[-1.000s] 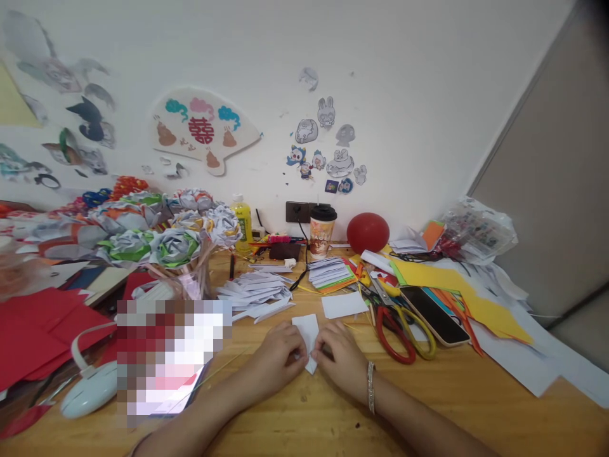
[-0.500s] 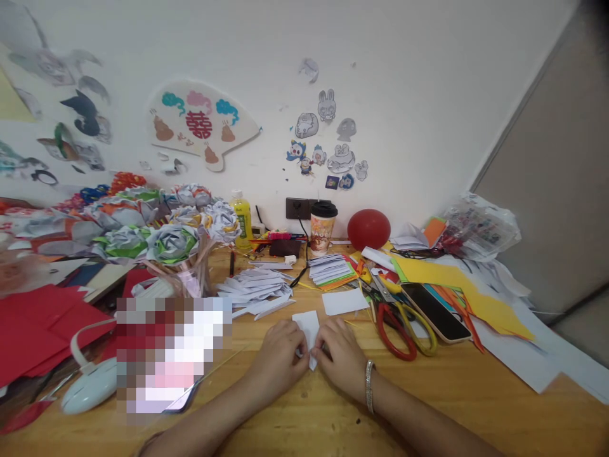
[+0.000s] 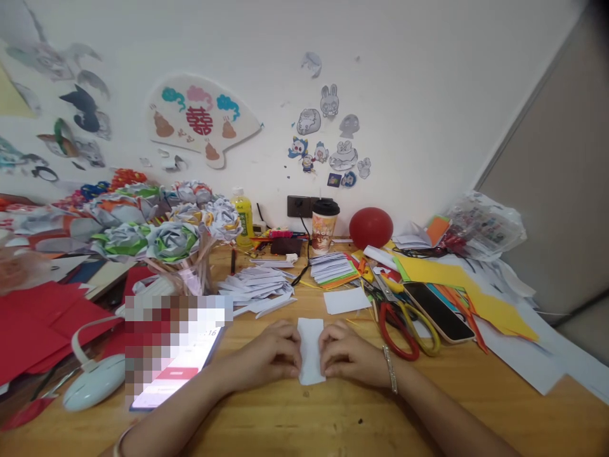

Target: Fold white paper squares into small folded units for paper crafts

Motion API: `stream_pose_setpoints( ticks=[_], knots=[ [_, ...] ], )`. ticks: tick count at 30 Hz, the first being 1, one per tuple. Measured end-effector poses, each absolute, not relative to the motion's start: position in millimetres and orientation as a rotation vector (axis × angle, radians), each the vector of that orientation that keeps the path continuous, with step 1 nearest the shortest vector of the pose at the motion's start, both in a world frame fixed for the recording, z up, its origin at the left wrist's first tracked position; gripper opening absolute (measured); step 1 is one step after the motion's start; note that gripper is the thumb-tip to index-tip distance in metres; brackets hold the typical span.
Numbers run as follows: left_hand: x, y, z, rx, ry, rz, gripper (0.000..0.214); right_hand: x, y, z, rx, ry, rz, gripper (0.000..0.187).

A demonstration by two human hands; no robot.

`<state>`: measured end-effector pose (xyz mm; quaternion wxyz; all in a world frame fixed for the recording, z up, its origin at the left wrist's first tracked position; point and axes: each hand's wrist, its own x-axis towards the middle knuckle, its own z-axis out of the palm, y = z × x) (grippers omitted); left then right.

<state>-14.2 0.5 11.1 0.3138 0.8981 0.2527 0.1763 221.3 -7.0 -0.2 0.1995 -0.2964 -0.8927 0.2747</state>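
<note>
A small white rectangle of paper [image 3: 311,352] lies upright before me on the wooden table, its bottom end towards me. Along its left edge my left hand [image 3: 276,355] has its fingers curled in a closed grip, thumb low on the side. My right hand [image 3: 346,357] grips the right edge the same way; a shiny bracelet circles that wrist. Just beyond are a blank white sheet [image 3: 346,301] and a pile of folded white paper strips [image 3: 259,289]. A stack of cut paper slips [image 3: 332,269] sits further back.
Scissors with red and yellow handles [image 3: 399,336] and a dark phone [image 3: 440,311] lie right. A lit phone [image 3: 190,374], partly pixelated, lies left near a white rounded device [image 3: 92,384]. Paper flowers [image 3: 175,241], a lidded cup [image 3: 324,230] and a red balloon [image 3: 371,227] stand behind.
My hands have moved apart and slightly down. The paper, earlier with a pointed lower end between my fingertips, now shows as a flat rectangle. The view has shifted slightly.
</note>
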Motion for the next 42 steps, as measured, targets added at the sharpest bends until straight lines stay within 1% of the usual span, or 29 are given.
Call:
stream_pose_setpoints(
  ticks=[5, 11, 16, 20, 27, 33, 42],
  knots=[
    [-18.5, 4.6, 6.1, 2.405, 0.621, 0.436, 0.019, 220.3, -8.1, -2.9, -0.821, -2.533, 0.763, 0.014],
    [-17.2, 0.6, 11.7, 2.451, 0.601, 0.422, 0.017, 217.7, -9.4, -5.8, -0.803, -2.498, 0.715, 0.005],
    [-11.7, -2.3, 13.2, 2.384, 0.588, 0.468, 0.020, 212.7, -10.7, -8.3, -0.886, -2.440, 0.722, 0.006],
    [-6.9, -2.8, 5.3, 2.382, 0.703, 0.530, 0.016, 205.6, -13.2, -10.2, -1.025, -2.368, 0.705, 0.008],
    [-2.0, -7.9, 1.5, 2.436, 0.896, 0.566, 0.009, 194.5, -17.9, -13.1, -1.193, -2.317, 0.573, 0.009],
    [4.6, -12.7, -3.1, 2.472, 1.028, 0.592, 0.012, 191.8, -18.7, -11.5, -1.223, -2.332, 0.525, 0.008],
    [17.0, -20.7, -9.5, 2.505, 1.301, 0.615, 0.010, 186.1, -25.8, -20.4, -1.325, -2.370, 0.278, 0.008]
  ],
)
